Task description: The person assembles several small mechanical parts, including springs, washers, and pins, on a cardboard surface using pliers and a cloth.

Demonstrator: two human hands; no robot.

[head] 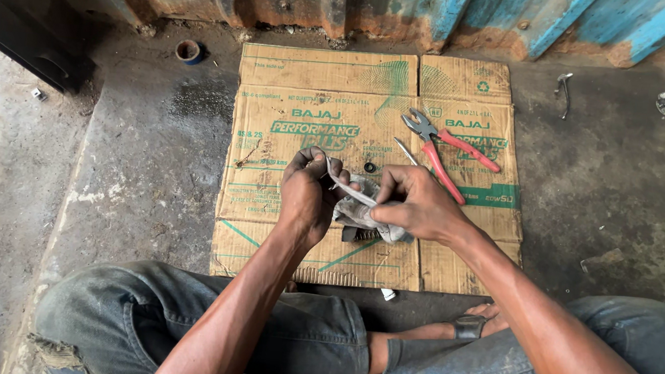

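We sit cross-legged with both hands over a flattened cardboard sheet (pixel 267 205). Our left hand (pixel 305 193) is closed, its fingers pinching one end of a thin grey metal strip (pixel 346 187) that runs across to our right hand (pixel 415 205), which is also closed and pinches the other end of the strip together with a dirty grey rag (pixel 358 213) bunched just beneath it. Just beyond the right hand lie red-handled pliers (pixel 444 147) and, beside them, a slim screwdriver (pixel 405 151). A small dark washer (pixel 369 167) rests between the hands, slightly ahead.
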